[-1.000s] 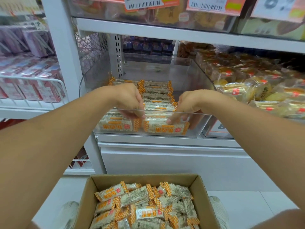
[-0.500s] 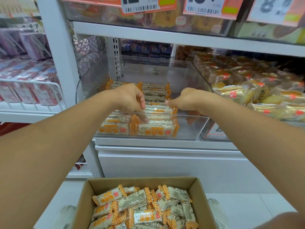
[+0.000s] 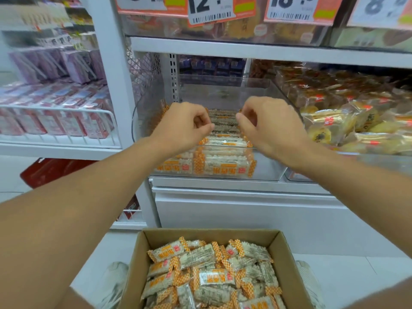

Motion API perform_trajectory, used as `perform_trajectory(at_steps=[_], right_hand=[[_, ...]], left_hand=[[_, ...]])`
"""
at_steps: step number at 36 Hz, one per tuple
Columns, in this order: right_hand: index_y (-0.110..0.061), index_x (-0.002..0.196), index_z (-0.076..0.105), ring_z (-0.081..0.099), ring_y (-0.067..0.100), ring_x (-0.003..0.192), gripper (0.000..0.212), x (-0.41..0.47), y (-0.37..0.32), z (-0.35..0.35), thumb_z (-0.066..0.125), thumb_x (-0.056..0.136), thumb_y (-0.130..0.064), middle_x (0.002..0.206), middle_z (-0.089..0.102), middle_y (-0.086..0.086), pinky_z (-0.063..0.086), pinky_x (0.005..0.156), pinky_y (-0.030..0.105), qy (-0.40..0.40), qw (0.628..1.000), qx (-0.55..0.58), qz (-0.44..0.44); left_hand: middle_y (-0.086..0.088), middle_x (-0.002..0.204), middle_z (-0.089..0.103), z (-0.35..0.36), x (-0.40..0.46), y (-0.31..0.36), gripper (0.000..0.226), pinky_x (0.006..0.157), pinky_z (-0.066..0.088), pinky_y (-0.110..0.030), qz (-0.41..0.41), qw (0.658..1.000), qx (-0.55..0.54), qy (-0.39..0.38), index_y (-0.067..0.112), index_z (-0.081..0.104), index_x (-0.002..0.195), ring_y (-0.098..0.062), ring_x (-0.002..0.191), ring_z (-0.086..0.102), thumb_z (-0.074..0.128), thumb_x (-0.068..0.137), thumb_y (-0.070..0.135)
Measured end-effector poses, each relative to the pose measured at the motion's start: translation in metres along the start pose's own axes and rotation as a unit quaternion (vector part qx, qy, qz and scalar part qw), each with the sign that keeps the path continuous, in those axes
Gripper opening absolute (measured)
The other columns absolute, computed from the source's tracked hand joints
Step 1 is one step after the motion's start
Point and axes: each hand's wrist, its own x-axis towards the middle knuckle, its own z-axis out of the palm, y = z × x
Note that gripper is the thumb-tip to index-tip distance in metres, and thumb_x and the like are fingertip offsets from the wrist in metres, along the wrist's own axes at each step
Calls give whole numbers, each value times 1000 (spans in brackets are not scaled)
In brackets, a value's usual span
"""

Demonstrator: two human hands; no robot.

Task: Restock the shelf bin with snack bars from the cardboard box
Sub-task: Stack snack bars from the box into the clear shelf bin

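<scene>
Shelf bin (image 3: 269, 170) on shelf with snack bars (image 3: 225, 162) stacked inside at front left, pastry packets (image 3: 347, 121) right of bin, cardboard box (image 3: 207, 236) of bars on floor below.

Four price tags hang along the front of the upper shelf. The second price tag (image 3: 211, 10), white on an orange backing, shows a large "12" above a barcode. The third price tag (image 3: 289, 7) shows "18" above a barcode. The fourth price tag (image 3: 381, 8), at the right edge, shows an "8". The first price tag (image 3: 151, 3) is cut off, its digits unreadable. The snack bars (image 3: 225, 169) in the shelf bin (image 3: 270, 172) carry orange lettering, too blurred to read.
</scene>
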Motion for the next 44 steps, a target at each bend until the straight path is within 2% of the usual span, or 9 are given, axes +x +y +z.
perform_trajectory(at_steps=[4,8,10,12,18,24,31,39,44], right_hand=[[-21,62,39,38,17,51,39,-63,-26,12,47,98,-34,54,35,-9,33,49,37,46,982,126,-137],[-23,83,56,58,22,72,22,-140,-15,87,54,88,-45,77,62,-3,53,68,40,-300,949,94,-14],[-19,137,46,56,30,121,74,-181,-2,120,77,77,-48,137,55,9,51,99,43,-501,864,31,47],[-21,160,-2,21,37,150,137,-221,11,142,92,64,-43,166,7,15,32,119,41,-587,804,11,96],[-47,151,-26,8,36,154,161,-297,21,167,100,53,-24,162,-33,1,35,117,46,-546,809,112,184],[-40,157,7,37,34,141,142,-292,29,166,100,51,-29,160,8,6,42,110,37,-469,864,111,147],[-38,159,0,9,32,149,136,-276,37,178,93,60,-42,163,11,5,22,120,41,-456,869,117,152],[-14,116,60,45,33,116,55,-252,29,190,77,78,-51,119,47,10,45,97,40,-449,886,-7,118],[-10,109,65,53,32,111,39,-247,21,193,66,91,-45,115,56,11,48,92,41,-430,898,41,84]], left_hand=[[13,57,51,1,-39,12,16,53,42,-29,145,988,18,53,23,65,80,-5,54,48,65,90,35],[14,63,50,36,-93,-2,13,58,47,-33,104,983,73,-136,30,58,87,-13,66,57,65,89,40],[5,98,63,62,-128,-16,42,79,50,-36,-5,945,128,-302,25,57,118,-23,100,63,69,87,51],[-7,141,49,91,-169,-33,90,102,46,-40,-83,894,172,-406,21,35,149,-29,129,50,74,78,61],[-3,164,-27,156,-271,-55,140,116,34,-48,-254,861,98,-430,29,3,160,-38,150,19,84,54,73],[3,164,-9,175,-299,-62,78,106,42,-53,-244,929,53,-274,32,35,146,-43,138,33,80,83,26],[-11,140,44,181,-268,-73,88,110,37,-49,-295,934,61,-190,20,34,141,-34,135,36,87,73,39],[-12,114,61,183,-256,-85,55,82,47,-39,-287,925,62,-243,14,52,111,-33,106,57,80,79,48],[1,81,62,181,-255,-70,49,63,45,-35,-283,938,-3,-198,22,46,86,-25,77,60,78,77,58]])
